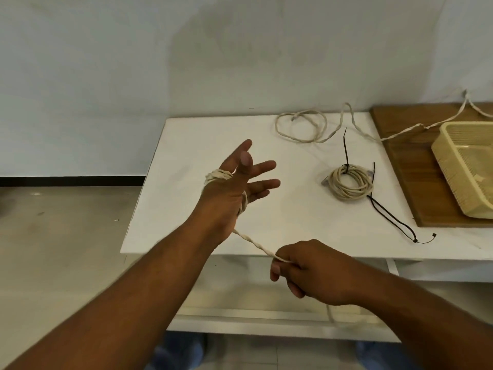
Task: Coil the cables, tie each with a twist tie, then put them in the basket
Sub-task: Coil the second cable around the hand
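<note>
Left hand: the left hand (234,188) is in the middle of the frame, fingers straight and spread, thumb up; it acts as a form, with turns of the cable (256,244) lying around its palm.
Right hand: the right hand (312,268), lower and to the right, pinches the same cable between thumb and curled fingers; the strand runs taut between the two hands.
Rest of this cable: it seems to drop below the right hand, but it is blurred there.
Handling: the cable looks light, soft and twisted, with some spring, so I judge the turns can slip off open fingers if the tension is lost.
Where to hold: best close to the last turn, and later across all turns together when the hand comes out.
Tied coil: the tied coil (349,185) lies on the white counter (200,145), right of centre, with a black twist tie (346,153) standing up from it.
Spare ties: the spare ties (392,220) lie just below the coil.
Loose cable: the loose cable (301,126) lies at the counter's far edge, not coiled.
Basket: the basket (448,169) is at the right edge of the frame on a wooden board (400,156); no cable shows in the part in view.
</note>
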